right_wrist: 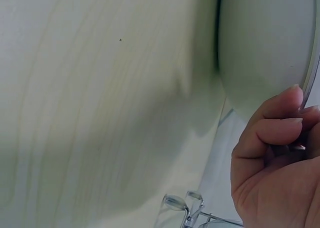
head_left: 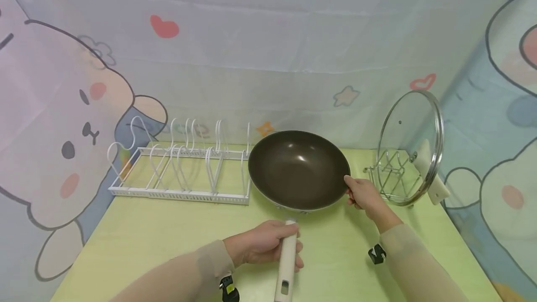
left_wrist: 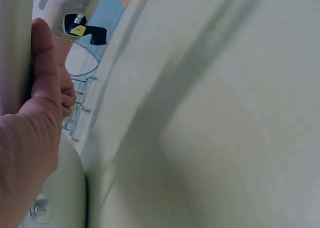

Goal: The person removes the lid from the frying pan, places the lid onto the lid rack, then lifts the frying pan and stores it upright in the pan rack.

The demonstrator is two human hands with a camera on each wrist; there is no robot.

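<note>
- While the person's left hand [head_left: 268,242] grasped a long cream handle [head_left: 287,260] with a slot near its end, the thumb lay across the top and the fingers curled beneath, their tips showing on its right side.
- At the right rim of a round, deep pan [head_left: 299,169] with a dark brown inside and a pale outer wall, the right hand [head_left: 364,195] had a pinching hold, thumb over the edge and fingers bent below it.
- The pan was in the middle of the far half of a pale yellow-green, wood-grained table [head_left: 180,232], its inside facing up and toward the person, its handle pointing near; whether its base touched the surface could not be told.
- Just left of the pan, a white metal rack [head_left: 180,194] bore a row of upright looped wire dividers.
- Well to the right, a round clear glass lid [head_left: 410,146] with a silver rim stood on edge at a shiny wire stand [head_left: 390,170]; a cream-coloured part [head_left: 438,191] showed past its right side.
- Beige sleeves [head_left: 423,260] covered both forearms, with a black device [head_left: 377,254] at each wrist.
- Along the far side hung a pale cloth [head_left: 272,45] printed with hearts and stars.
</note>
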